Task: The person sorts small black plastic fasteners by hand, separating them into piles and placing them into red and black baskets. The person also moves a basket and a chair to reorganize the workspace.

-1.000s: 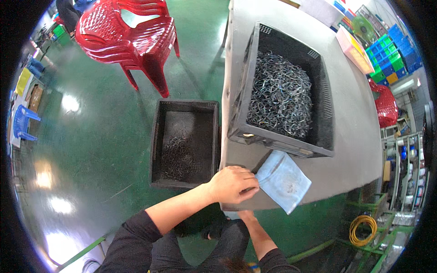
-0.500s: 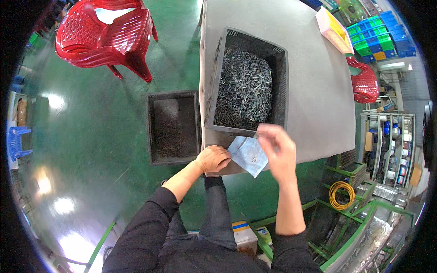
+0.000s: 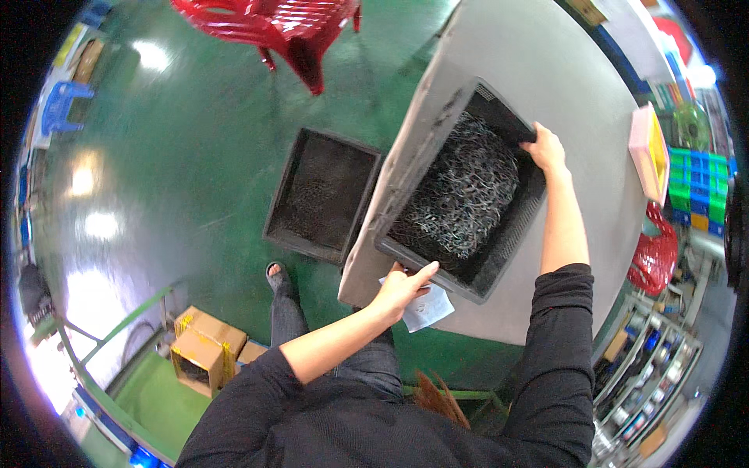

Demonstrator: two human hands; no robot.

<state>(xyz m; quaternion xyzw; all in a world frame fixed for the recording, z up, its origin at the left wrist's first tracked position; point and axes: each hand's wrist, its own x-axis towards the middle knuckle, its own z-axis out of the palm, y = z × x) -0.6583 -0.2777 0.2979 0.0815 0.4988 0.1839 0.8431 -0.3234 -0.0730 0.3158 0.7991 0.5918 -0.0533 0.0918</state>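
A black plastic crate [image 3: 511, 253] sits at an angle on the grey-topped table, holding a heap of small, curved, dark metal pieces [image 3: 468, 187]. My left hand [image 3: 407, 290] grips its near rim, with the thumb over the edge and the fingers below. At the far right side, my right hand [image 3: 546, 150] is closed on the rim, its fingertips partly hidden by the wall. A light blue sheet [image 3: 429, 310] lies at the table's near edge, partly covered by my left hand and the crate.
On the green floor left of the table [image 3: 577, 86] stands a second black crate [image 3: 285, 183] with small dark pieces in its bottom. Red plastic chairs [image 3: 312, 23] are beyond it. A pink-and-yellow box [image 3: 644, 152] is at the table's right edge. Cardboard boxes [image 3: 207, 343] stand lower left.
My left hand has gone from the sheet to the crate's near rim, my right from above the sheet to the far right rim. My view has turned, so the crate appears slanted.
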